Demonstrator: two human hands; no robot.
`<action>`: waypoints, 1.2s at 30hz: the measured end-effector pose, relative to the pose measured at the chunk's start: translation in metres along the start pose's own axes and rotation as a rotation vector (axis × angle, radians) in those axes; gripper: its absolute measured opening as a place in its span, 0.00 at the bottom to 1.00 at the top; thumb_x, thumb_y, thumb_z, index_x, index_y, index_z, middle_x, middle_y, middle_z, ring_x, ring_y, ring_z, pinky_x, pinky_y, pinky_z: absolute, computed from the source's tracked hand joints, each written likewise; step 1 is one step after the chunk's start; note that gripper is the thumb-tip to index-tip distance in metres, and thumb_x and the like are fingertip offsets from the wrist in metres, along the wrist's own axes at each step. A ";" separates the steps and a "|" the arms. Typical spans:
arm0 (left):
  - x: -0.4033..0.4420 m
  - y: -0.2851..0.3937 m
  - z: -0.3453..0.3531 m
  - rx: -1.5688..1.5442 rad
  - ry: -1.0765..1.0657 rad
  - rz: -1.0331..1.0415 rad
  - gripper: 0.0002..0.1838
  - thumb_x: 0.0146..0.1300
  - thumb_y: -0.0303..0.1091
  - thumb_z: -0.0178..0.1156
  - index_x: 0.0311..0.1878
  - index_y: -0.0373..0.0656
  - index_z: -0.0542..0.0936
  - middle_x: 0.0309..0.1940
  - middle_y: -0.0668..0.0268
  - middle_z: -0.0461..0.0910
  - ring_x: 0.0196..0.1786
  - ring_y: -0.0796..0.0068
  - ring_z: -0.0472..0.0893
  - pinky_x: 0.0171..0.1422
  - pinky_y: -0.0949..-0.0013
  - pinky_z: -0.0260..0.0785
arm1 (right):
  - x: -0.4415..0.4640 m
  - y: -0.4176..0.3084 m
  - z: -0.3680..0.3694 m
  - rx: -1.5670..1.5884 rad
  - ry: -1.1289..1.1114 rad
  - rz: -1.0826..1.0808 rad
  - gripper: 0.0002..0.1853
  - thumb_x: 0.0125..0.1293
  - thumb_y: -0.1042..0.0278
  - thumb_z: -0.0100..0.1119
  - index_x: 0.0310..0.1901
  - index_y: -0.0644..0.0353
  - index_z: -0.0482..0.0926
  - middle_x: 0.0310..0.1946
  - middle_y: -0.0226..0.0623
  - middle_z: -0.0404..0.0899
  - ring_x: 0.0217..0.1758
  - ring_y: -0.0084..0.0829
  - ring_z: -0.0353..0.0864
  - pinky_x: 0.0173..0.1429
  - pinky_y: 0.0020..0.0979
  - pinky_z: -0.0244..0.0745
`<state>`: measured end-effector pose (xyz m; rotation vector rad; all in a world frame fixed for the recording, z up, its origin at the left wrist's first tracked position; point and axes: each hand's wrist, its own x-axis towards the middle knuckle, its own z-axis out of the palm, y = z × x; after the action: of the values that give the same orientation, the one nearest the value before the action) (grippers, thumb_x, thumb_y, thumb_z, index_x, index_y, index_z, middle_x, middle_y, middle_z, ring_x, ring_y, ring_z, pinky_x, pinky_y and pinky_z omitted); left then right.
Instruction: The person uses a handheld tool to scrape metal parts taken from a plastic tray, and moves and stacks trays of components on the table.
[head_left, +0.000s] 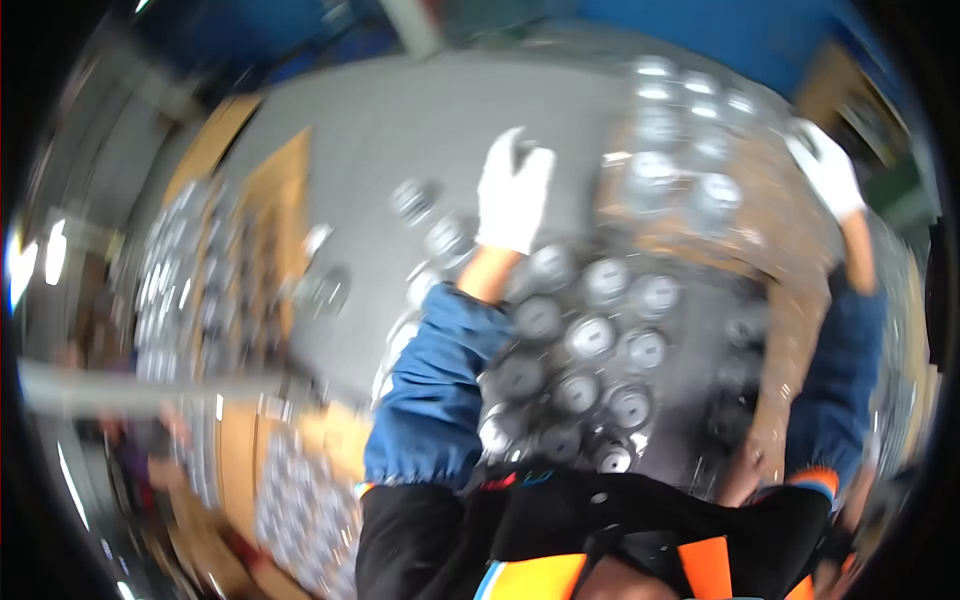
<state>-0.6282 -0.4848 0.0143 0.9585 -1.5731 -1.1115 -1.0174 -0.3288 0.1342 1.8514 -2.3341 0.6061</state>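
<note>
My left hand [514, 195], in a white glove, is raised over the grey table [370, 120], its fingers apart and nothing between them. Just below and left of it stand a few clear round containers [447, 238]. Several more containers [590, 337] with round tops crowd the table near my body. At the right, my right hand [825, 170], also white-gloved, is beside a brown cardboard sheet [770, 235], with thumb and fingers spread. Clear containers [655, 172] stand on that sheet, to the left of my right hand. The picture is blurred.
Cardboard boxes [275, 220] packed with clear containers stand at the left. Another filled box [300, 500] is at the lower left. A blurred pale bar [130, 388] crosses the left side. Part of another person's arm [745, 475] shows at the lower right.
</note>
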 end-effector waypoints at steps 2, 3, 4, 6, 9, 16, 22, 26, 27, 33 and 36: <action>-0.093 0.023 -0.072 0.023 0.195 0.122 0.29 0.60 0.33 0.61 0.63 0.39 0.67 0.52 0.56 0.76 0.54 0.65 0.76 0.59 0.64 0.68 | -0.022 -0.082 0.021 -0.373 0.091 -0.904 0.19 0.61 0.63 0.57 0.52 0.63 0.75 0.42 0.50 0.80 0.45 0.43 0.80 0.53 0.37 0.73; -0.129 0.027 -0.102 0.082 0.302 0.187 0.28 0.59 0.31 0.62 0.63 0.39 0.67 0.50 0.57 0.76 0.52 0.66 0.77 0.58 0.64 0.69 | -0.049 -0.155 0.028 0.248 -0.155 -0.315 0.19 0.57 0.66 0.59 0.50 0.63 0.75 0.36 0.46 0.80 0.40 0.44 0.80 0.50 0.37 0.73; -0.174 0.049 -0.142 0.299 0.402 0.095 0.26 0.62 0.28 0.58 0.64 0.39 0.67 0.51 0.59 0.76 0.50 0.69 0.77 0.55 0.67 0.70 | -0.070 -0.206 0.035 0.291 -0.319 -0.345 0.20 0.56 0.65 0.60 0.50 0.62 0.76 0.36 0.46 0.80 0.40 0.46 0.79 0.49 0.38 0.73; -0.257 0.054 -0.218 0.247 0.683 -0.038 0.26 0.61 0.26 0.57 0.63 0.39 0.67 0.50 0.58 0.76 0.49 0.69 0.78 0.55 0.66 0.70 | -0.104 -0.286 0.043 0.264 -0.530 -0.551 0.20 0.55 0.63 0.61 0.49 0.62 0.76 0.35 0.46 0.80 0.39 0.47 0.79 0.47 0.39 0.73; -0.379 0.062 -0.322 0.672 1.273 0.028 0.24 0.58 0.22 0.55 0.61 0.38 0.69 0.47 0.61 0.74 0.48 0.70 0.75 0.54 0.67 0.68 | -0.145 -0.375 0.067 0.252 -0.711 -0.915 0.20 0.57 0.58 0.61 0.48 0.61 0.77 0.35 0.48 0.80 0.39 0.47 0.79 0.45 0.40 0.73; -0.698 0.038 -0.535 1.166 1.713 -0.937 0.31 0.60 0.43 0.60 0.62 0.35 0.67 0.55 0.49 0.73 0.56 0.53 0.74 0.62 0.57 0.66 | -0.274 -0.555 0.233 0.616 -1.239 -0.795 0.23 0.61 0.53 0.57 0.50 0.64 0.76 0.42 0.50 0.80 0.45 0.44 0.81 0.51 0.37 0.74; -0.862 -0.043 -0.660 0.428 1.572 -1.234 0.33 0.56 0.46 0.63 0.59 0.33 0.71 0.54 0.53 0.76 0.54 0.58 0.76 0.59 0.61 0.66 | -0.388 -0.672 0.369 0.471 -1.221 -0.419 0.27 0.56 0.49 0.57 0.44 0.69 0.79 0.44 0.57 0.79 0.50 0.50 0.79 0.56 0.38 0.71; -0.876 -0.063 -0.669 -0.287 1.357 -1.122 0.21 0.59 0.51 0.58 0.47 0.45 0.80 0.42 0.68 0.82 0.43 0.74 0.80 0.46 0.67 0.72 | -0.425 -0.717 0.392 0.298 -0.944 -0.175 0.29 0.53 0.44 0.58 0.42 0.68 0.81 0.40 0.60 0.80 0.46 0.52 0.80 0.51 0.40 0.74; -0.879 -0.075 -0.671 -0.237 1.304 -1.032 0.23 0.58 0.52 0.59 0.47 0.43 0.80 0.40 0.67 0.81 0.43 0.73 0.78 0.46 0.68 0.69 | -0.428 -0.727 0.389 0.298 -0.962 -0.199 0.29 0.53 0.44 0.58 0.42 0.68 0.81 0.40 0.60 0.80 0.46 0.52 0.80 0.51 0.40 0.74; -0.874 -0.087 -0.694 -0.379 1.124 -1.198 0.15 0.61 0.46 0.56 0.42 0.45 0.81 0.32 0.68 0.82 0.36 0.74 0.81 0.40 0.69 0.74 | -0.425 -0.728 0.420 0.701 -1.301 0.280 0.23 0.52 0.56 0.71 0.37 0.72 0.82 0.30 0.45 0.83 0.28 0.34 0.84 0.31 0.36 0.79; -0.896 -0.103 -0.703 -0.301 0.884 -0.875 0.13 0.62 0.38 0.55 0.44 0.41 0.81 0.36 0.64 0.83 0.37 0.73 0.82 0.41 0.68 0.76 | -0.414 -0.732 0.391 0.738 -1.525 0.268 0.16 0.55 0.63 0.70 0.37 0.69 0.81 0.31 0.41 0.82 0.32 0.34 0.83 0.34 0.41 0.80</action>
<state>0.2758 0.1763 -0.2179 1.6762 -0.2313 -1.1709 -0.1501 -0.2269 -0.1780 3.0299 -3.5941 -0.1553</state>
